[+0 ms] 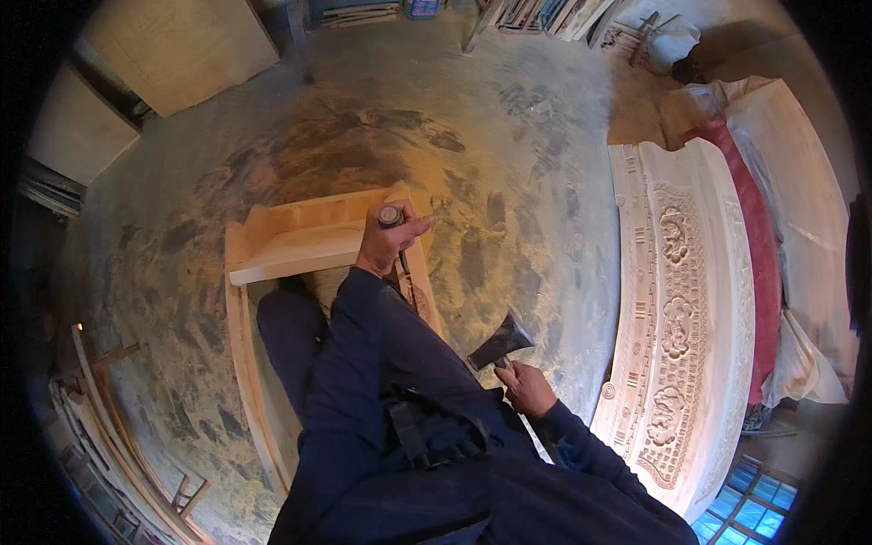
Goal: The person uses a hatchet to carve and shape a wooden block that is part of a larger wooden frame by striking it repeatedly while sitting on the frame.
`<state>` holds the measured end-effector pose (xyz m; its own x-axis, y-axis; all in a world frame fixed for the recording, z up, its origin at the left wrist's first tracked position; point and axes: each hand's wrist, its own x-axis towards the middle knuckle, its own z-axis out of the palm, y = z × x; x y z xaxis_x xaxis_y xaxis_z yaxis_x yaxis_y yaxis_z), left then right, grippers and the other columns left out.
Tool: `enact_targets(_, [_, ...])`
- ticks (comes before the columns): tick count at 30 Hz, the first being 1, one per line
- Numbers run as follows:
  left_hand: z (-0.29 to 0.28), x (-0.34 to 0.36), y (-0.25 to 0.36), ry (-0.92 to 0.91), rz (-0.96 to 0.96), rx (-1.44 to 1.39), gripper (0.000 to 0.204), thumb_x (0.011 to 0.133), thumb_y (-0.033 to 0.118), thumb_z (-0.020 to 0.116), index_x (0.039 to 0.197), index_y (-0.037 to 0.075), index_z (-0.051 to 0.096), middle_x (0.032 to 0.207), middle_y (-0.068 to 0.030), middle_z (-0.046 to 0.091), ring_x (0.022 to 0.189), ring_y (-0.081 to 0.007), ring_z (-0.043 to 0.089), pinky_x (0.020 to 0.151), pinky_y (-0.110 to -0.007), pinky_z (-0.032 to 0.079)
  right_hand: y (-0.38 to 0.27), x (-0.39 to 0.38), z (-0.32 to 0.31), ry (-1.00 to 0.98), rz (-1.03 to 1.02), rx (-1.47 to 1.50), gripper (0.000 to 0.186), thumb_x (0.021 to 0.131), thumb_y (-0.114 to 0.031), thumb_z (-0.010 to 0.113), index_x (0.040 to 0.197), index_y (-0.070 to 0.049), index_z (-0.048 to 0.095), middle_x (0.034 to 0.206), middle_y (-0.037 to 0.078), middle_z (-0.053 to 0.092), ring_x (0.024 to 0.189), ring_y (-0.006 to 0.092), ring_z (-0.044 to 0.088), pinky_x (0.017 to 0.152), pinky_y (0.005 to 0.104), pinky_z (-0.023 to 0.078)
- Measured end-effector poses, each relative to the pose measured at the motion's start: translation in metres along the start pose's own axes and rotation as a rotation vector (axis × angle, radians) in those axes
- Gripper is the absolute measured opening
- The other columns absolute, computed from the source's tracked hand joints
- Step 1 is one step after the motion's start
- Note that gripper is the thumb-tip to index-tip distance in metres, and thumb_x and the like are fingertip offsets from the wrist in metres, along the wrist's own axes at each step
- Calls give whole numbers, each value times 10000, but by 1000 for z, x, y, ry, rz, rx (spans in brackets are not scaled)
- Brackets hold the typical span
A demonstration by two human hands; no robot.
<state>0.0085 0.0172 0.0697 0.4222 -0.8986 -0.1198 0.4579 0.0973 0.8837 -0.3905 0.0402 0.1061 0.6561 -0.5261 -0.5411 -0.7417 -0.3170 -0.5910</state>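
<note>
My left hand (386, 241) is closed around the handle of a chisel (391, 216), held upright, handle end up. Its thin dark blade (406, 271) shows below the fist, close to a carved strip (421, 302) on the right side of a pale wooden frame (295, 247). Whether the tip touches the wood I cannot tell. In my right hand (529, 389) is the short handle of a hatchet (502, 340). Its dark head, with a flared edge, hangs over the floor to the right of the frame, apart from the chisel.
A long carved wooden panel (677, 327) stands to my right, beside red cloth (758, 272) and plastic sheeting (795, 209). Timber strips (118, 445) lie at the lower left. Boards (182, 54) lean at the far left. Sawdust covers the floor (509, 236).
</note>
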Motion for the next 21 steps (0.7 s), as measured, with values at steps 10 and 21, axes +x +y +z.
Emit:
enact_targets(10, [4,52,-44,881,160,269,318,907,210,744,680,62,578,630,-31,579,564,-183,524,561,-407,426,11,18,1,-107,-109,-311,391,814,-92,649,1201,-119,606,901,195,582,768,414,626,622,485,501])
enact_targets(21, [-28,29,-4,-62,-158,-247,364,864,137,768,631,140,487,516,38,394,414,-87,302,426,-297,227,20,21,13,-120,-183,-352,428,801,-76,609,1227,-119,604,899,203,572,793,410,621,653,481,507])
